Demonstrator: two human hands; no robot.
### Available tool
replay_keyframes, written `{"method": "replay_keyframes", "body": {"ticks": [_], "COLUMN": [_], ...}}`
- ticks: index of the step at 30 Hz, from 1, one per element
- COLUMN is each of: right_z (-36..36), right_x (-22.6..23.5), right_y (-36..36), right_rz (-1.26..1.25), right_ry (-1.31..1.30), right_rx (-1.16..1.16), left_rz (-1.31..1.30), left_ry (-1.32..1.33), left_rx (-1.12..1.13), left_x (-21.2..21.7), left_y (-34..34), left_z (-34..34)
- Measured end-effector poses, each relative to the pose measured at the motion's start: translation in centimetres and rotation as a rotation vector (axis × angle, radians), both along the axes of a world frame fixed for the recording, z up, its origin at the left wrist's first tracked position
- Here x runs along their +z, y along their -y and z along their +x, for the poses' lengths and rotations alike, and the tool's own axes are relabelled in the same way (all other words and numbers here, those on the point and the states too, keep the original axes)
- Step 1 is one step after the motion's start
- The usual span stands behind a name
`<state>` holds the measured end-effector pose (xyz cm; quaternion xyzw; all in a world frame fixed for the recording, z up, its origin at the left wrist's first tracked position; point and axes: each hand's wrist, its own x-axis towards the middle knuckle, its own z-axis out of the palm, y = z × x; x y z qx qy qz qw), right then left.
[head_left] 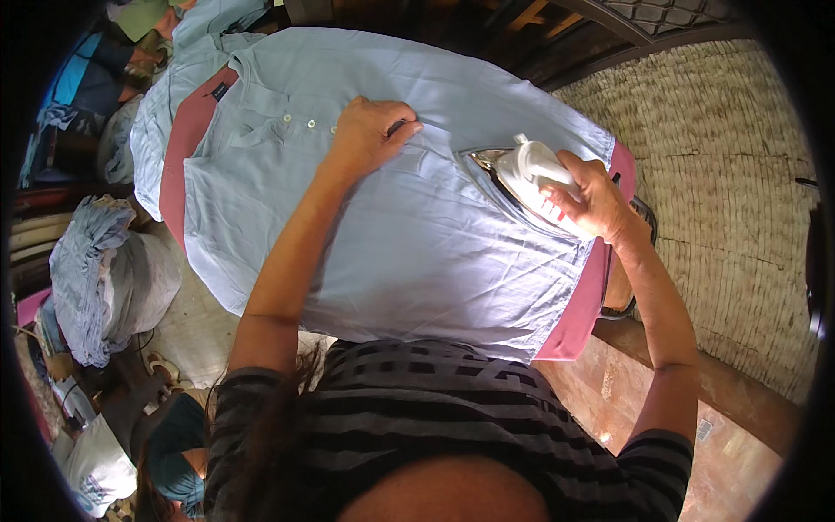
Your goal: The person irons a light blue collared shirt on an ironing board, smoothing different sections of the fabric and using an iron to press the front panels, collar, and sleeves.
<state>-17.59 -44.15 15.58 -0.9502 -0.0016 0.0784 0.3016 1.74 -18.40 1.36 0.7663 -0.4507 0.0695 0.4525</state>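
Observation:
A light blue shirt (374, 226) lies spread out, its buttoned neck opening to the left and its hem to the right. Beneath it, the reddish ironing board (190, 130) shows at both ends. My left hand (372, 130) is closed on the shirt near its middle, pinching a bit of the cloth just right of the buttons. The handle of a white iron (541, 174) is in my right hand (596, 202). Its pointed metal tip faces left toward my left hand, and its soleplate rests on the cloth near the hem. Wrinkles run through the fabric below the iron.
A bundle of bluish clothes (91, 278) is piled at the left, beside a pale sack (148, 278). Other people (174, 452) sit at lower left and upper left. Dark metal grillwork (670, 17) borders the far side; a woven mat (722, 217) covers the floor at right.

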Motion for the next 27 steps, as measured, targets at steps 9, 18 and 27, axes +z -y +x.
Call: {"method": "replay_keyframes", "body": {"ticks": [9,18,27], "right_z": [4.7,-0.4,0.2], "right_x": [-0.4,-1.5,-2.5], "right_y": [-1.8,-4.2,-6.6], "right_rz": [-0.157,-0.034,-0.038], "right_ry": [-0.03,0.071,0.121], "right_rx": [-0.039,-0.373,-0.545], "left_rz": [0.082,-0.014,0.062], "left_ry": [-0.076,-0.056,-0.036], "left_rx": [-0.04,-0.033,-0.022], "left_x": [0.1,-0.1,0.4], "left_y": [0.0,0.4,0.1], "left_z": [0.6,0.7,0.6]}}
